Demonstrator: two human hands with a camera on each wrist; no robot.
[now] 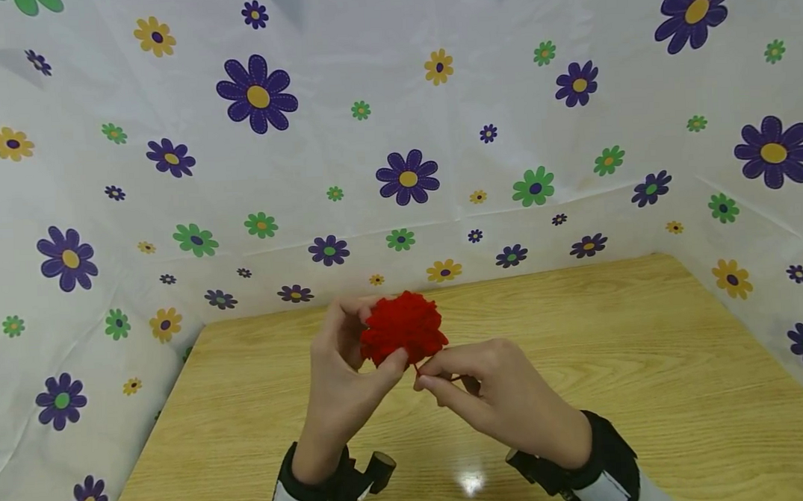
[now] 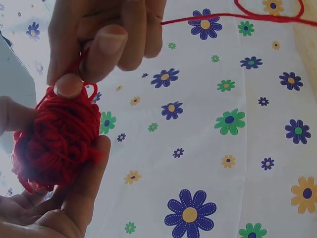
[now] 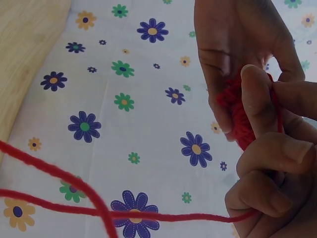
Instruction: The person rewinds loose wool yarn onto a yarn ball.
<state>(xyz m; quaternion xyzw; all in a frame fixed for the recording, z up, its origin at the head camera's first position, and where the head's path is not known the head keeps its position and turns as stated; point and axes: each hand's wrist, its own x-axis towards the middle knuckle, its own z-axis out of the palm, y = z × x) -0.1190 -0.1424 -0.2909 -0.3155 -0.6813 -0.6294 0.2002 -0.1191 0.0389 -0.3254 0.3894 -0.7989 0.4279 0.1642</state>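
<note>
A red ball of yarn is held over the middle of the table. My left hand grips it from the left, thumb at the front and fingers curled behind. In the left wrist view the wound strands of the yarn ball show clearly between thumb and fingers. Just below and right of the ball, my right hand pinches a strand between thumb and forefinger. The right wrist view shows a loose yarn tail running out from the curled lower fingers of that hand.
Below the hands lies a light wooden tabletop. A white flower-printed cloth rises behind it and along both sides. Each wrist wears a black strap with a small camera mount. The loose yarn loops across the right wrist view.
</note>
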